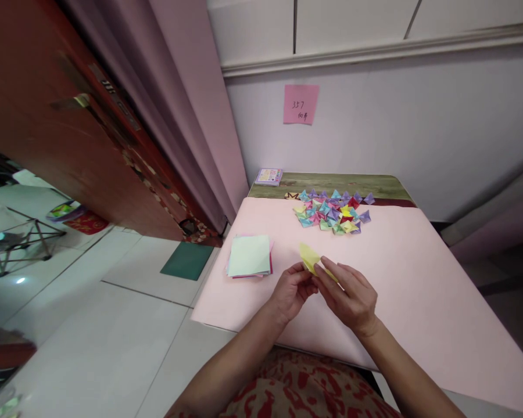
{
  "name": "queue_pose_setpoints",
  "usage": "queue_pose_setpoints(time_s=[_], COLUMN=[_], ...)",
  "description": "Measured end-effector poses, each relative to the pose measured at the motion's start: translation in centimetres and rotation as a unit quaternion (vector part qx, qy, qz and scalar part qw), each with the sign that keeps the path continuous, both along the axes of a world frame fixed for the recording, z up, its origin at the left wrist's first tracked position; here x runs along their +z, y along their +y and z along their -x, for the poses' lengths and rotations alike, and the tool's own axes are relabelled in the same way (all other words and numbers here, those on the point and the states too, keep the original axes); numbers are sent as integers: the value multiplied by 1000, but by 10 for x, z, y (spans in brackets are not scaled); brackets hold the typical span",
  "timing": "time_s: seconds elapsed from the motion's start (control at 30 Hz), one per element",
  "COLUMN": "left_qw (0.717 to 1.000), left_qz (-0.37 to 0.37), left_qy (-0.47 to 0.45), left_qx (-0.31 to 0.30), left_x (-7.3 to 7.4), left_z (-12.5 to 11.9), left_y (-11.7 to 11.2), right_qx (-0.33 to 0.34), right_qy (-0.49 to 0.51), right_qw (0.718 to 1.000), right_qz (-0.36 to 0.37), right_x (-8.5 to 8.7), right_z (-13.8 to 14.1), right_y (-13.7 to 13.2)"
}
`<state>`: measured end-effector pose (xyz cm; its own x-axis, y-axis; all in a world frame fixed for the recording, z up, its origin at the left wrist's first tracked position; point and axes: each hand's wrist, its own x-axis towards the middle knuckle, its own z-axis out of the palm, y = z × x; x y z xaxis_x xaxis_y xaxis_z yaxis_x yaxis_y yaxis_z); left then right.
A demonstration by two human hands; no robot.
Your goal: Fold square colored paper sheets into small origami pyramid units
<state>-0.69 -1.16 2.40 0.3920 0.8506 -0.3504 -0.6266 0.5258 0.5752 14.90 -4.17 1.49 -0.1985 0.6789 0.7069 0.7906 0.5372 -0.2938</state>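
Observation:
Between my two hands is a yellow piece of folded origami paper point(308, 255), raised over the near part of the pink-covered table. My left hand point(293, 291) pinches its lower left edge with thumb and fingers. Over its right side lie the fingers of my right hand point(349, 295), closed on the same paper and covering part of it. The exact folds are partly hidden by my fingers. To the left rests a stack of square paper sheets point(250, 255), pale green on top. Beyond my hands sits a pile of small folded paper pieces point(331, 212) in several colours.
The table point(418, 290) has a pink cover, with a wooden-looking strip at its far end. A small pack point(269, 176) lies at the far left corner. A pink note point(301, 104) hangs on the wall. Left are a curtain point(192, 87) and a brown door point(70, 139).

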Motion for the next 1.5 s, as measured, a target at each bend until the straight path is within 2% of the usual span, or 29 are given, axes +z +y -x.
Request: queue_pose_setpoints(time_s=[0.1, 0.23, 0.37, 0.5, 0.6, 0.67, 0.77, 0.87, 1.03, 1.13, 1.2, 1.27, 1.33, 1.43, 1.5], left_qw=[1000, 1000, 999, 992, 982, 979, 977, 974, 954, 917, 876, 824, 766, 679, 630], left_qz=[1, 9, -14, -72, -107, -116, -116, -120, -174, -240, -300, -358, -402, -446, -465], left_qy=[10, 21, 39, 105, 154, 170, 181, 189, 240, 313, 374, 439, 501, 578, 612], left_qx=[-2, -2, 2, 7, 0, -3, -9, -21, -40, -58, -45, -20, -20, -76, -109], left_x=[2, 2, 0, 0, -2, -4, -6, -6, -8, -10, -10, -10, -9, -11, -14], left_z=[0, -1, 0, 2, 5, 7, 9, 11, 13, 14, 15, 15, 15, 15, 16], left_y=[-1, -2, -2, 0, 1, 3, 5, 7, 7, 5, 3, 1, -1, -1, -1], right_qx=[6, 16, 11, 11, 67, 101, 132, 139, 133, 119, 104, 89, 70, 43, 33], right_qy=[-12, -50, 22, 150, 175, 176, 199, 196, 162, 211, 237, 238, 220, 172, 144], right_qw=[1000, 999, 999, 983, 962, 951, 941, 942, 942, 929, 923, 924, 930, 943, 952], right_qz=[23, 0, -22, 102, 197, 234, 241, 235, 260, 281, 286, 287, 287, 281, 270], right_x=[-1, 1, 8, 13, 10, 5, -2, -4, -5, -10, -13, -13, -9, -2, 2], right_z=[-4, -5, 2, 4, -1, -4, -7, -7, -4, 0, 2, 4, 6, 6, 7], right_y=[-2, -2, 1, 9, 15, 18, 20, 21, 24, 26, 26, 27, 26, 24, 22])
